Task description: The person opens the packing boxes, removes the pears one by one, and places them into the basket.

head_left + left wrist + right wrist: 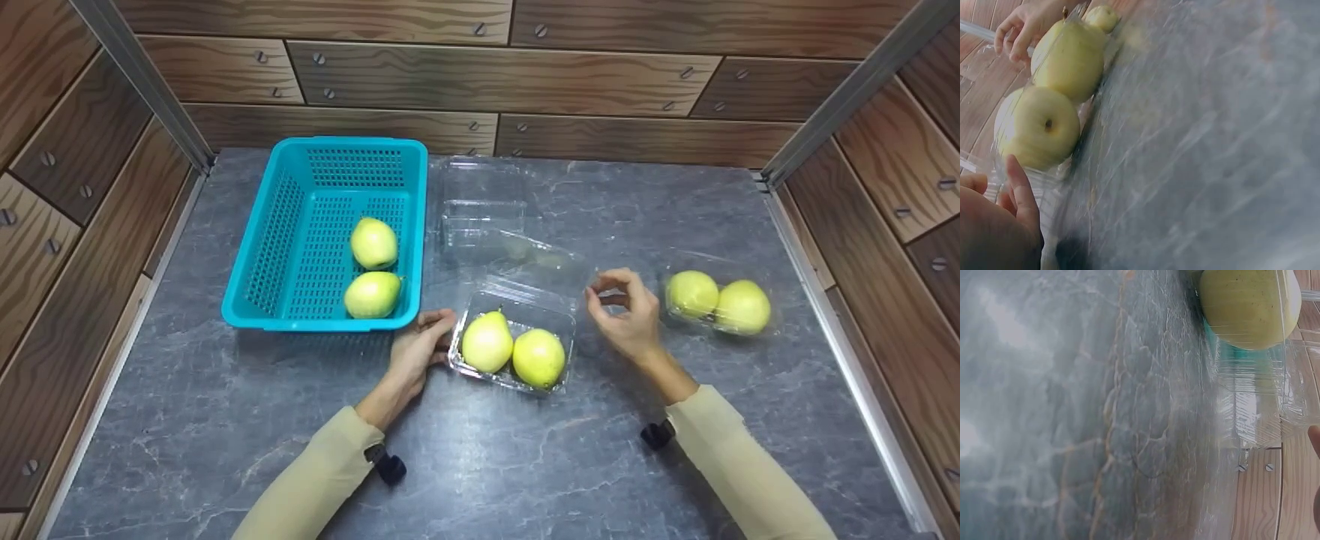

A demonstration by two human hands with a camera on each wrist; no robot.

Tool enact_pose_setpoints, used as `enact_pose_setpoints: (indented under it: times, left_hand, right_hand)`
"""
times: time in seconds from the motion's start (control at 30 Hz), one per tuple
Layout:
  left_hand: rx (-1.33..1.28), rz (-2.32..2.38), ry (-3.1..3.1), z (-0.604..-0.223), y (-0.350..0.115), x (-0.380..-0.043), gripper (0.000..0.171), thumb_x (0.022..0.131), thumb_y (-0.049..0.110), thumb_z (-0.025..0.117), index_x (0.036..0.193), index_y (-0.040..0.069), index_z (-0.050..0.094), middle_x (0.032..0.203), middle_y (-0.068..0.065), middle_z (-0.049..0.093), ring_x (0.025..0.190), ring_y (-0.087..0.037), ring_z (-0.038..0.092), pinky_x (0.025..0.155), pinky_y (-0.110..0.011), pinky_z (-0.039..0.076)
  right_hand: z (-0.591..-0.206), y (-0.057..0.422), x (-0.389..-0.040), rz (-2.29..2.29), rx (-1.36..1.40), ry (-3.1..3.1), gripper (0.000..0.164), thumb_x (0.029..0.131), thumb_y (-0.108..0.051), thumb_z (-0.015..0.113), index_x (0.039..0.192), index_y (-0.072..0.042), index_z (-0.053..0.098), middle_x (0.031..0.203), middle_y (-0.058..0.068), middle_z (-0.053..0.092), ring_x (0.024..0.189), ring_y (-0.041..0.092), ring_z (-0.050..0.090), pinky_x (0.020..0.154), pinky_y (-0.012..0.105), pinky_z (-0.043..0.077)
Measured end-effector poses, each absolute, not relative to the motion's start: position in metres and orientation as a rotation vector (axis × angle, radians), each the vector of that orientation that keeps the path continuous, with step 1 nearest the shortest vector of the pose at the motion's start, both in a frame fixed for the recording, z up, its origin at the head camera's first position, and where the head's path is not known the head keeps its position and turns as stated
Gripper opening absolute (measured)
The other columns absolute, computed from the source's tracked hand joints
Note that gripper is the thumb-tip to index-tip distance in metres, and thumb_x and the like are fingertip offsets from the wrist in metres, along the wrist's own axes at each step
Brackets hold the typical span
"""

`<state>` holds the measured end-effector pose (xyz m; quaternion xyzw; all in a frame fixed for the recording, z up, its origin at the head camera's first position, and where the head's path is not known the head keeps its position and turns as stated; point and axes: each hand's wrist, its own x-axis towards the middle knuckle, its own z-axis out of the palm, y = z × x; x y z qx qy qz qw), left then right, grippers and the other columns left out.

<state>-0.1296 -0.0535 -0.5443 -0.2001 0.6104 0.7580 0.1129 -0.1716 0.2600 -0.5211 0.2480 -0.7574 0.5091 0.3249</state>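
Note:
A clear plastic clamshell box (517, 294) sits mid-table with its lid (536, 253) raised at the back. Two yellow-green pears lie in it: the left pear (487, 343) with its stem up, the right pear (538, 358) on its side. My left hand (415, 352) is at the box's left side; an extended finger (1021, 191) reaches to its wall by the pears. Beside the lid's right edge is my right hand (628, 311), fingers curled and thumb near the index fingertip. Whether they pinch the transparent lid is unclear; one fingertip (1314, 437) shows close to the plastic.
A turquoise perforated basket (236, 300) with two pears (373, 244) stands at the left. Behind the box is another clear container (484, 180). To the right, a clear box (772, 322) holds two pears (742, 307). Wood-patterned walls (502, 79) enclose the grey marbled table (465, 480).

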Motion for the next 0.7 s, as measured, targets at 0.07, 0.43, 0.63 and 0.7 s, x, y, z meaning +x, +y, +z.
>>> enact_pose_setpoints:
  times: [0.07,0.43,0.63,0.7]
  left_hand:
    - [-0.558,2.215,1.787,-0.5453,-0.0523,-0.1319,0.039,0.093,0.023,0.077,0.125,0.002,0.07,0.103,0.001,0.073,0.074,-0.008,0.066,0.057,-0.019,0.054]
    - [-0.46,2.182,1.775,-0.5475,-0.0512,-0.1344,0.03,0.095,0.014,0.074,0.122,0.002,0.073,0.095,0.005,0.073,0.079,-0.005,0.066,0.058,-0.018,0.055]
    - [-0.47,2.175,1.739,-0.5472,-0.0526,-0.1283,0.033,0.094,0.013,0.075,0.123,0.001,0.068,0.094,0.003,0.069,0.073,-0.008,0.063,0.056,-0.02,0.055]
    - [-0.463,2.172,1.736,-0.5477,-0.0531,-0.1258,0.034,0.093,0.012,0.075,0.123,0.0,0.067,0.093,0.002,0.068,0.071,-0.009,0.062,0.055,-0.02,0.055]
  right_hand:
    - [-0.5216,0.2603,-0.1726,1.344,0.635,-1.987,0.029,0.078,0.019,0.072,0.104,0.016,0.061,0.083,0.024,0.067,0.089,-0.007,0.068,0.069,0.011,0.062]
    - [-0.5201,0.2581,-0.1733,1.39,0.542,-2.053,0.032,0.08,0.018,0.075,0.109,0.013,0.062,0.086,0.025,0.069,0.084,-0.008,0.068,0.065,0.011,0.06]
    - [-0.5178,0.2551,-0.1767,1.469,0.473,-2.105,0.031,0.083,0.016,0.075,0.111,0.014,0.061,0.089,0.027,0.069,0.084,-0.008,0.068,0.065,0.011,0.06]
    - [-0.5172,0.2539,-0.1788,1.516,0.456,-2.116,0.031,0.084,0.016,0.074,0.112,0.014,0.06,0.091,0.024,0.069,0.084,-0.007,0.068,0.064,0.012,0.06]
